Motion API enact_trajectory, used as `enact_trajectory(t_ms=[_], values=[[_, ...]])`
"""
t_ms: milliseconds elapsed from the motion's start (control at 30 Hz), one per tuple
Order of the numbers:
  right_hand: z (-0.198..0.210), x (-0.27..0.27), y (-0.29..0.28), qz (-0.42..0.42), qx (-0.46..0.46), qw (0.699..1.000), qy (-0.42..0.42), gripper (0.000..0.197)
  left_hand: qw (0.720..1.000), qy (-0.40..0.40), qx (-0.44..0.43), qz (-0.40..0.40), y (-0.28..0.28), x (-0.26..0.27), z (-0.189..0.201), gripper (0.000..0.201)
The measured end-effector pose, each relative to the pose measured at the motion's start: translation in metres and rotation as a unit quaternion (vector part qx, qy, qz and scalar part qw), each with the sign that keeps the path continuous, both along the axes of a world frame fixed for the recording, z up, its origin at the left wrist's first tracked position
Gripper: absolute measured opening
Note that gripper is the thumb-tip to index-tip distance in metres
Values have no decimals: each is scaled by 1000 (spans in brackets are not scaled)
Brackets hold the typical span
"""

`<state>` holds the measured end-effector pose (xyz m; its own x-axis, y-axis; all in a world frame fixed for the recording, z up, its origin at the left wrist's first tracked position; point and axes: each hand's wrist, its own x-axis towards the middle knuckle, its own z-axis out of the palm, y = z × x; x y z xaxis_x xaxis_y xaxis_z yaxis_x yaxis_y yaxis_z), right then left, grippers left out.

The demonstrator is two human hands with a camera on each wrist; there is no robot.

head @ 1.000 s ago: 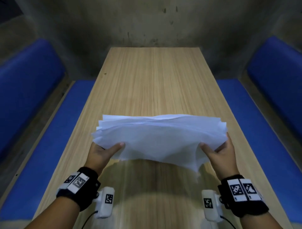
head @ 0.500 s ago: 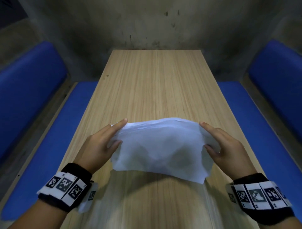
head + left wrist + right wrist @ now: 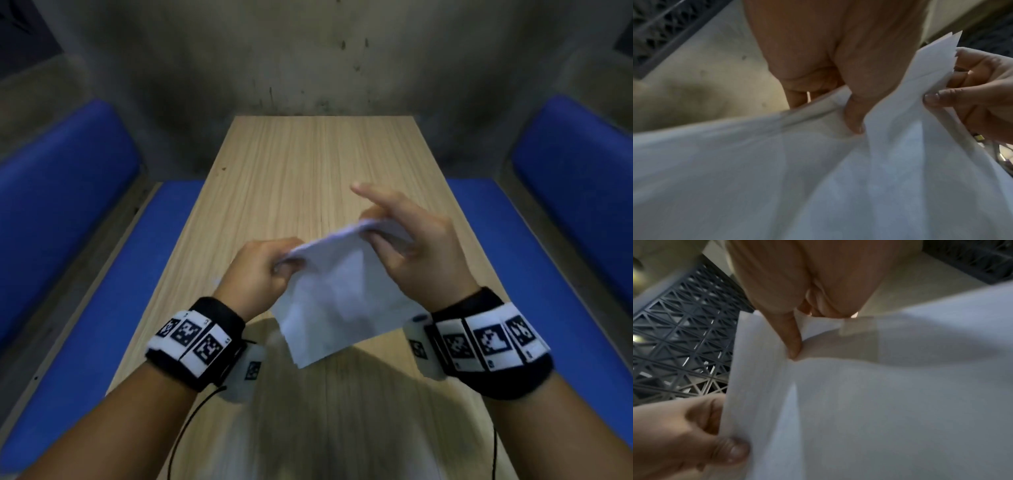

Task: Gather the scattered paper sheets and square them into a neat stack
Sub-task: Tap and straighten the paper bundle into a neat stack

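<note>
Both my hands pinch the paper sheets [image 3: 337,294] by their top edge, left hand [image 3: 260,274] curled at one end, right hand [image 3: 416,250] at the other with its forefinger raised. Bunched between them, the sheets hang above the wooden table [image 3: 291,178], which blue benches [image 3: 68,274] flank.

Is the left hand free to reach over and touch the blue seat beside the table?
Probably not as things stand: the left hand grips one end of the paper sheets, with the right hand pinching the other end. Nothing blocks the way to the blue seat, but it must let go first.
</note>
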<state>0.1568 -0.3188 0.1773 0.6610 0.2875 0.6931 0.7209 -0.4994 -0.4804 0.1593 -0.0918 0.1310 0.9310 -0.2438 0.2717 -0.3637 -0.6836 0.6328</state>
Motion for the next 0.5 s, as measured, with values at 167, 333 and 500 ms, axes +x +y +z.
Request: enact_trajectory(t_ms=[167,333,500], values=[[-5,5,-38,-310,80,945,61,112,964,59,-244,87,8,-3,-6,15],[-41,10,-33,-47,378,864,331,78,934,102,-334,78,3,-11,-9,26],[-35,13,-18,-34,390,874,287,52,920,107,-371,63,5,-12,-4,29]])
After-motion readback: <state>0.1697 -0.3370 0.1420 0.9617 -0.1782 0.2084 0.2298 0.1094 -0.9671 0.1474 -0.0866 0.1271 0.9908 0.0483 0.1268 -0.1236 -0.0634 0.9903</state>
